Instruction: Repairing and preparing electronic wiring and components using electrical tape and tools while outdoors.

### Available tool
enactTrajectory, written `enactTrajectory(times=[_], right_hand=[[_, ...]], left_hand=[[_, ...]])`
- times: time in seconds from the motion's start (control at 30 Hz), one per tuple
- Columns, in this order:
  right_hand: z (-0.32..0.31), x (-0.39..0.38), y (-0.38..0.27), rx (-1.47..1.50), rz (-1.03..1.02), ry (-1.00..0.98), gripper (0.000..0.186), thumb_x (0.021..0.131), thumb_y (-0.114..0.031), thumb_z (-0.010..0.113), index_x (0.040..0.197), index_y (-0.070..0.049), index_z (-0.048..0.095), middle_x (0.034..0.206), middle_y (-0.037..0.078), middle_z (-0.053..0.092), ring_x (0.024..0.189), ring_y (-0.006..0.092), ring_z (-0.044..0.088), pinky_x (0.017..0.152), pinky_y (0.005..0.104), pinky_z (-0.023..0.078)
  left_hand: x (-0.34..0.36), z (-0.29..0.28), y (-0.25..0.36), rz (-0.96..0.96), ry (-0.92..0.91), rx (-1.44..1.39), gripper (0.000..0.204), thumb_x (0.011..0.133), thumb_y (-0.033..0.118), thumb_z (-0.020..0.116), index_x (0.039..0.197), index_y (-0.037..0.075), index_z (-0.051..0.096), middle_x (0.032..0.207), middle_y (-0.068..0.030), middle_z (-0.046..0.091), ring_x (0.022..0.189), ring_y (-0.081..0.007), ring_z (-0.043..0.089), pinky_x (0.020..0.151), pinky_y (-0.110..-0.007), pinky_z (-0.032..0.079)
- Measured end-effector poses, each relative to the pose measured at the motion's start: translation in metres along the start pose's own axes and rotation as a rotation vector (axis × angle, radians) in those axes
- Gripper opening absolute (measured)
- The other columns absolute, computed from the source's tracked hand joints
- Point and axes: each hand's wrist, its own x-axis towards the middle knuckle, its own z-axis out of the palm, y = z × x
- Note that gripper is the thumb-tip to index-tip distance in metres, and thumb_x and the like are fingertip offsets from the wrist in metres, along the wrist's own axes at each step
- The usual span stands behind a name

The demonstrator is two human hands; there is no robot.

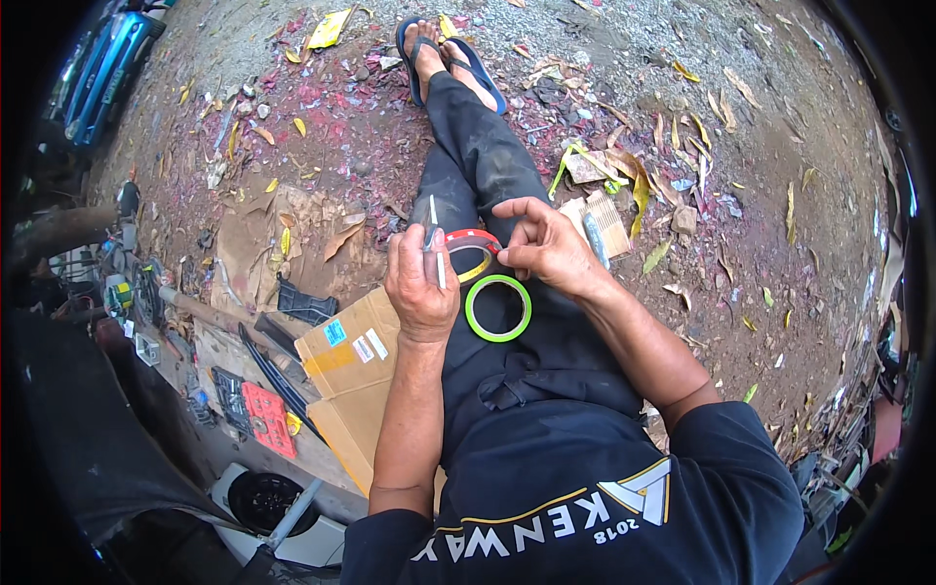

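My left hand (pixel 419 288) is closed around a thin, pointed metal tool (pixel 433 211), its tip standing up past the fingers; whether it is a blade or a small cutter, I cannot tell. Beside those fingers is a roll of red tape (pixel 472 234) with a yellowish inner ring, held between both hands. My right hand (pixel 551 249) pinches the red tape at its right edge with thumb and index finger, other fingers curled. Just below, a bright green roll of tape (pixel 527 310) lies on my dark trousers (pixel 565 361), touching neither hand.
Flattened cardboard (pixel 356 390) lies left of my legs, near a red tool case (pixel 268 419) and a black plastic piece (pixel 307 300). A small cardboard scrap (pixel 606 219) is right of my knees. My feet in flip-flops (pixel 475 73) rest crossed on leaf-strewn dirt.
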Motion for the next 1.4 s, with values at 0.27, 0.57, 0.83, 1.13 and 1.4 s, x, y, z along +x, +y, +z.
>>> enactTrajectory(times=[0.27, 0.57, 0.83, 1.13, 1.4], right_hand=[[-0.039, 0.0, -0.044, 0.411, -0.094, 0.054, 0.037, 0.075, 0.002, 0.065, 0.11, 0.002, 0.056, 0.067, 0.003, 0.058, 0.049, 0.0109, 0.053, 0.046, 0.0239, 0.043], [-0.263, -0.065, 0.113, -1.252, 0.215, 0.534, 0.016, 0.074, -0.011, 0.057, 0.075, 0.004, 0.063, 0.068, 0.026, 0.06, 0.07, 0.0421, 0.063, 0.068, 0.0463, 0.052], [-0.229, -0.125, 0.152, -1.223, 0.216, 0.32, 0.017, 0.069, -0.003, 0.056, 0.081, 0.001, 0.067, 0.1, 0.024, 0.061, 0.088, 0.0354, 0.063, 0.082, 0.0396, 0.05], [-0.024, -0.024, -0.041, -0.767, -0.558, 0.029, 0.026, 0.078, -0.01, 0.067, 0.101, -0.001, 0.061, 0.092, 0.013, 0.061, 0.081, 0.0261, 0.063, 0.071, 0.0345, 0.051], [0.004, 0.005, -0.024, -0.72, -0.754, -0.001, 0.02, 0.075, -0.004, 0.066, 0.095, -0.001, 0.062, 0.083, 0.012, 0.06, 0.08, 0.0291, 0.061, 0.07, 0.0373, 0.05]], left_hand=[[-0.011, -0.016, -0.044, -0.162, 0.029, 0.034, 0.017, 0.089, 0.012, 0.059, 0.097, -0.003, 0.057, 0.079, -0.0165, 0.058, 0.067, -0.0307, 0.057, 0.059, -0.038, 0.045], [-0.002, -0.035, -0.052, -0.837, 0.227, -0.923, 0.017, 0.093, 0.022, 0.055, 0.092, 0.005, 0.053, 0.065, -0.0024, 0.05, 0.045, -0.0089, 0.044, 0.034, -0.023, 0.035], [-0.003, -0.024, -0.047, -1.002, 0.116, -1.072, 0.017, 0.093, 0.022, 0.055, 0.088, 0.006, 0.053, 0.066, -0.0033, 0.053, 0.045, -0.0091, 0.044, 0.034, -0.024, 0.034], [0.008, -0.007, -0.008, -0.907, -0.017, -0.794, 0.017, 0.093, 0.023, 0.056, 0.094, 0.006, 0.057, 0.065, -0.0001, 0.053, 0.042, -0.0069, 0.041, 0.034, -0.022, 0.033], [0.001, 0.002, -0.01, -0.658, -0.085, -0.511, 0.026, 0.091, 0.016, 0.06, 0.102, -0.007, 0.06, 0.084, -0.0055, 0.064, 0.076, -0.0093, 0.057, 0.069, -0.026, 0.048]])
